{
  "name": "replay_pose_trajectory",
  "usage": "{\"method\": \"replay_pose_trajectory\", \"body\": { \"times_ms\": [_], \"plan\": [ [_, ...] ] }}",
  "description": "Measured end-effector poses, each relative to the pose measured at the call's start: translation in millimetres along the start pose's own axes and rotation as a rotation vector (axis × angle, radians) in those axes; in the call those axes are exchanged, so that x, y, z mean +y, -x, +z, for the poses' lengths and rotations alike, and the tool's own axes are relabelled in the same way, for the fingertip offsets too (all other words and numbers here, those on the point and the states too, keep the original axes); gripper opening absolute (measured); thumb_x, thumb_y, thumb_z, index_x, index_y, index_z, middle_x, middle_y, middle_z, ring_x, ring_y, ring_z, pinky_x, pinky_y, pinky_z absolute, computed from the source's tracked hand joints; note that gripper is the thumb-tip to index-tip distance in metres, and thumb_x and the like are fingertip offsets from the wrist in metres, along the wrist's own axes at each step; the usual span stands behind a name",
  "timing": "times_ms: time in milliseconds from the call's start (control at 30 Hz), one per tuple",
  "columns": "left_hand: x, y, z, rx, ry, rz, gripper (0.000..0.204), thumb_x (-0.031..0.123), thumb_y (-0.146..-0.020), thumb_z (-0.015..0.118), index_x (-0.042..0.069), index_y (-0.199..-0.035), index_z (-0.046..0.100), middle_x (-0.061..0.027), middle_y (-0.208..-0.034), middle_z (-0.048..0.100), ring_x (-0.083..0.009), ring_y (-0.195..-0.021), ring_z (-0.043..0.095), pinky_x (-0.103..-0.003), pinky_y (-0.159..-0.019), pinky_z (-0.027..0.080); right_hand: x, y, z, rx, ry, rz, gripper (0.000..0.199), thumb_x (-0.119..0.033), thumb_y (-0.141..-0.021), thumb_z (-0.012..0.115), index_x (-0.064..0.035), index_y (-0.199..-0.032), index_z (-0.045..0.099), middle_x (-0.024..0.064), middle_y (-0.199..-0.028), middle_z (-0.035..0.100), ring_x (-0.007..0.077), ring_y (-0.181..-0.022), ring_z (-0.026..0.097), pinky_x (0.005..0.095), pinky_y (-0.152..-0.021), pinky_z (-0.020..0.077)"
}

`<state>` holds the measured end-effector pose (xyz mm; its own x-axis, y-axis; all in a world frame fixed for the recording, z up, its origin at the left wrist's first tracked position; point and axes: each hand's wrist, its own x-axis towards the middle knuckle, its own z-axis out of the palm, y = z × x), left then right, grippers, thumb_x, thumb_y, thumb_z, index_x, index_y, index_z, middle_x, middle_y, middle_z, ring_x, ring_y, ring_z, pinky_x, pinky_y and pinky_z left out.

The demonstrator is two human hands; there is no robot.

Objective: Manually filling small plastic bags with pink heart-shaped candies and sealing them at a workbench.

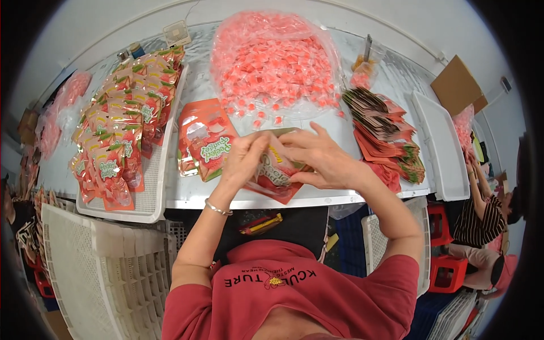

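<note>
The work is done at a long, pale metal-topped table (197, 59) set along a white wall. Nearest the worker, just inside the front edge, a red and pink glossy plastic pouch (276, 177) with a printed front is held between both hands, tilted, its upper edge toward the far side. The left hand (245, 157) is closed on the pouch's upper left side, thumb and forefinger drawn together. The right hand (324, 157) lies over the right side, fingers bent and parted, thumb against the front; whether it pinches the film cannot be told. In this inspector's judgement, good handling calls for a firm left grip, light right fingers, an upright mouth and an uncreased edge. Left of the hands, matching flat red pouches (208, 136) overlap on the tabletop; they are best kept clear of the left wrist. To the right lies a fanned pile of red and green pouches (388, 133), within easy reach. Outward on the left, a white perforated plastic tray (151, 186) carries heaped printed pouches (122, 127); on the right stands a shallow white plastic tray (441, 144). Beyond the hands, a large clear plastic bag of pink wrapped pieces (277, 68) spills toward the pouch; loose pieces should stay from underneath it.
</note>
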<state>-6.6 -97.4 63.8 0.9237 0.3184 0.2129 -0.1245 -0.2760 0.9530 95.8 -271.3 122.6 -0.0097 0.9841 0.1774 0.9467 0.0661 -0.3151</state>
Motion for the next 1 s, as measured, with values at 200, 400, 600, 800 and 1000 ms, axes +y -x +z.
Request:
{"method": "replay_pose_trajectory", "body": {
  "times_ms": [200, 400, 600, 800, 1000],
  "plan": [
    [-6.6, 9.2, -7.1, 0.036, -0.072, 0.073, 0.030, 0.023, -0.090, 0.053, -0.005, -0.097, 0.062, -0.0063, -0.069, 0.061, -0.0067, -0.068, 0.054, -0.025, -0.061, 0.044, 9.3, -14.6, 24.4, -0.475, -0.381, 0.271, 0.023, -0.026, -0.079, 0.065, -0.0092, -0.095, 0.064, 0.0096, -0.105, 0.060, 0.0280, -0.115, 0.048, 0.0561, -0.100, 0.0231],
    [-4.5, 24.7, -32.2, 0.136, 0.230, 0.096, 0.031, 0.024, -0.093, 0.052, -0.005, -0.098, 0.063, 0.0030, -0.070, 0.056, -0.0043, -0.067, 0.046, -0.021, -0.060, 0.041, -9.4, -19.2, 11.3, 0.556, 0.038, 0.032, 0.016, -0.010, -0.074, 0.068, -0.0028, -0.089, 0.065, 0.0144, -0.103, 0.060, 0.0326, -0.102, 0.055, 0.0362, -0.084, 0.0455],
    [0.6, 33.5, -34.6, 0.006, 0.286, -0.025, 0.023, 0.008, -0.084, 0.063, -0.001, -0.105, 0.064, -0.0016, -0.087, 0.066, -0.0063, -0.079, 0.059, -0.023, -0.070, 0.048, -2.0, -24.6, 36.0, 0.426, -0.139, 0.153, 0.009, 0.001, -0.076, 0.063, -0.0001, -0.084, 0.061, 0.0134, -0.093, 0.065, 0.0220, -0.077, 0.065, 0.0303, -0.061, 0.0500],
    [6.4, 37.0, -38.9, 0.146, 0.173, -0.032, 0.019, 0.008, -0.083, 0.064, 0.000, -0.100, 0.065, -0.0018, -0.079, 0.066, -0.0065, -0.071, 0.059, -0.022, -0.066, 0.048, -7.6, -40.9, 18.8, 0.374, -0.425, 0.314, 0.008, -0.004, -0.080, 0.063, 0.0003, -0.086, 0.061, 0.0117, -0.078, 0.064, 0.0177, -0.067, 0.062, 0.0279, -0.057, 0.0481],
    [-8.9, 28.2, -37.2, 0.198, 0.112, 0.124, 0.014, 0.009, -0.082, 0.064, -0.001, -0.093, 0.065, -0.0020, -0.069, 0.064, -0.0077, -0.064, 0.057, -0.025, -0.058, 0.045, 4.0, -49.4, 24.3, 0.318, -0.176, 0.127, 0.015, -0.012, -0.077, 0.066, 0.0011, -0.080, 0.060, 0.0138, -0.067, 0.058, 0.0272, -0.057, 0.057, 0.0341, -0.052, 0.0427]
  ]
}}
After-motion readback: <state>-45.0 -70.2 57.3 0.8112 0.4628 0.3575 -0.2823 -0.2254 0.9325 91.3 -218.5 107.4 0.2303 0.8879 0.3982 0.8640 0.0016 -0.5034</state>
